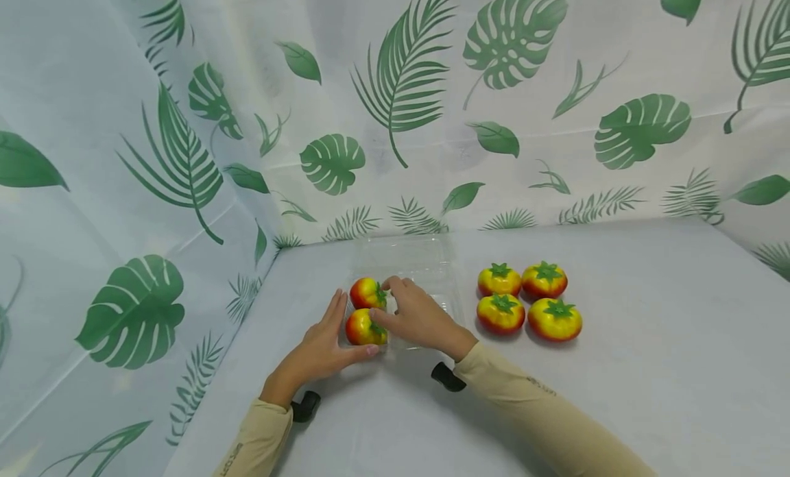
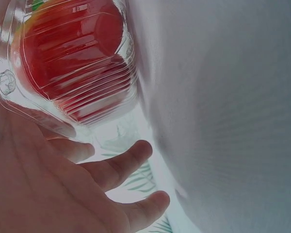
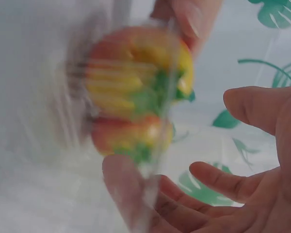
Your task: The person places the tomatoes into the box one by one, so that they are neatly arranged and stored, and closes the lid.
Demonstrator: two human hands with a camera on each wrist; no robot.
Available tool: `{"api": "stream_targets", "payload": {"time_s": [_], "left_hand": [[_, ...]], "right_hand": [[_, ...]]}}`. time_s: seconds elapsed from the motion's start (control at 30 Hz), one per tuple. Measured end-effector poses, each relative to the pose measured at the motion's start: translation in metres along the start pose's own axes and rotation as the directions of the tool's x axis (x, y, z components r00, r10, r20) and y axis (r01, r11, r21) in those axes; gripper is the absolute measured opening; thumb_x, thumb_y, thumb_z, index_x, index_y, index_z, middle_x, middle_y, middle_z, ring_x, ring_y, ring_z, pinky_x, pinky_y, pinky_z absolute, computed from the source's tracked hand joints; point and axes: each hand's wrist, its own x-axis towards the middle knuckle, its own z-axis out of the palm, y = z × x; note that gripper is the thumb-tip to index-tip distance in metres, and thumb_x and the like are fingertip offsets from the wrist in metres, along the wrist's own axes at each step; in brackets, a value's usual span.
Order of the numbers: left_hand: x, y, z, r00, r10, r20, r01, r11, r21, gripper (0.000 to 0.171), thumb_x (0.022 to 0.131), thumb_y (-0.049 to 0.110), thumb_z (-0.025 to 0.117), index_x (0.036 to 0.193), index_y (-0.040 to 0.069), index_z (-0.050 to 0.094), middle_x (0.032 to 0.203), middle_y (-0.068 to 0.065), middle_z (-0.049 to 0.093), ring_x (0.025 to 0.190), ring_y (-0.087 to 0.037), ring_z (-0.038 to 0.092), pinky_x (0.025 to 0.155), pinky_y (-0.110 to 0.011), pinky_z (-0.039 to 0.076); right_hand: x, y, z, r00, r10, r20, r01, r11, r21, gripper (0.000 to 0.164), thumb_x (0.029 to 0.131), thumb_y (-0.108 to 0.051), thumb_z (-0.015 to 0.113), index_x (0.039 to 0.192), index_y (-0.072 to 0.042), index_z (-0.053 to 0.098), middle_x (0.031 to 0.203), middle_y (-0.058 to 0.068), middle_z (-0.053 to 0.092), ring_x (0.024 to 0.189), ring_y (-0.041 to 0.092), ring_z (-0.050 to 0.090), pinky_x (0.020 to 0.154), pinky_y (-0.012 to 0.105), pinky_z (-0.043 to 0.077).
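Observation:
A clear plastic clamshell box (image 1: 426, 340) lies with its lid (image 1: 401, 251) folded back. Inside its left part, two red-yellow model tomatoes (image 1: 365, 327) sit one behind the other, tilted so the green leafy tops face right. My left hand (image 1: 317, 347) rests along the box's left side and front corner, fingers extended and thumb pointing right. In the left wrist view, red fruit (image 2: 77, 48) shows through the ribbed wall beside that palm. My right hand (image 1: 422, 316) reaches over the box, fingers loosely bent, with fingertips at the tomatoes' leafy sides. Its thumb (image 3: 252, 107) stands apart from the fruit.
Several more model tomatoes (image 1: 500, 315) stand on the white table (image 1: 648, 340), right of the box, grouped close together with leaves up. A leaf-patterned curtain (image 1: 432, 175) hangs behind the table and along its left side.

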Motion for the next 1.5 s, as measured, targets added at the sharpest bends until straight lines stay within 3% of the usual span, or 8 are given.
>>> {"api": "stream_targets", "payload": {"time_s": [0.37, 0.7, 0.9, 1.0, 1.2, 1.5], "left_hand": [[-0.002, 0.001, 0.001, 0.999, -0.044, -0.012, 0.044, 0.999, 0.004, 0.128, 0.086, 0.071, 0.077, 0.173, 0.012, 0.004, 0.180, -0.008, -0.003, 0.156, -0.052, 0.024, 0.117, -0.076, 0.026], [-0.002, 0.000, 0.002, 0.999, -0.040, -0.001, 0.040, 0.999, -0.022, 0.130, 0.085, 0.072, 0.077, 0.173, 0.011, 0.003, 0.180, -0.008, -0.004, 0.158, -0.049, 0.020, 0.120, -0.074, 0.023], [-0.002, -0.001, 0.002, 1.000, -0.020, 0.002, 0.020, 1.000, -0.020, 0.130, 0.085, 0.072, 0.076, 0.173, 0.010, 0.003, 0.180, -0.009, -0.004, 0.158, -0.049, 0.020, 0.122, -0.072, 0.022], [-0.003, 0.000, 0.001, 1.000, -0.011, -0.001, 0.011, 1.000, -0.012, 0.130, 0.086, 0.071, 0.076, 0.173, 0.009, 0.002, 0.180, -0.009, -0.005, 0.158, -0.049, 0.020, 0.122, -0.071, 0.021], [-0.001, 0.001, 0.001, 1.000, -0.002, 0.001, 0.002, 1.000, -0.003, 0.129, 0.087, 0.071, 0.076, 0.172, 0.009, 0.002, 0.180, -0.010, -0.004, 0.158, -0.049, 0.020, 0.122, -0.071, 0.021], [-0.001, 0.001, 0.000, 1.000, -0.008, 0.006, 0.008, 1.000, 0.002, 0.129, 0.087, 0.071, 0.075, 0.173, 0.009, 0.001, 0.180, -0.009, -0.005, 0.158, -0.051, 0.020, 0.122, -0.073, 0.020]], "right_hand": [[0.001, 0.006, -0.037, 1.000, -0.024, -0.014, 0.024, 1.000, 0.003, 0.053, 0.104, -0.029, 0.072, 0.143, 0.002, 0.055, 0.135, 0.025, 0.061, 0.109, 0.037, 0.068, 0.090, 0.045, 0.062], [-0.002, 0.014, -0.076, 0.996, 0.085, -0.016, -0.084, 0.996, 0.038, 0.066, 0.103, -0.035, 0.073, 0.153, 0.000, 0.048, 0.153, 0.024, 0.050, 0.127, 0.042, 0.063, 0.096, 0.052, 0.060], [-0.007, 0.026, -0.101, 0.996, 0.082, -0.041, -0.080, 0.996, 0.041, 0.070, 0.104, -0.033, 0.071, 0.158, 0.001, 0.042, 0.160, 0.026, 0.043, 0.137, 0.046, 0.055, 0.101, 0.059, 0.056], [-0.011, 0.033, -0.113, 0.995, 0.083, -0.057, -0.081, 0.996, 0.041, 0.071, 0.104, -0.034, 0.070, 0.159, 0.000, 0.041, 0.162, 0.024, 0.041, 0.141, 0.046, 0.050, 0.106, 0.062, 0.051], [-0.021, 0.045, -0.138, 0.983, 0.166, -0.081, -0.164, 0.986, 0.032, 0.077, 0.103, -0.043, 0.071, 0.162, -0.006, 0.038, 0.164, 0.023, 0.039, 0.147, 0.046, 0.042, 0.112, 0.067, 0.044], [-0.038, 0.072, -0.176, 0.967, 0.243, -0.082, -0.242, 0.970, 0.022, 0.088, 0.104, -0.051, 0.067, 0.168, -0.005, 0.026, 0.165, 0.031, 0.032, 0.150, 0.052, 0.033, 0.114, 0.073, 0.036]]}}
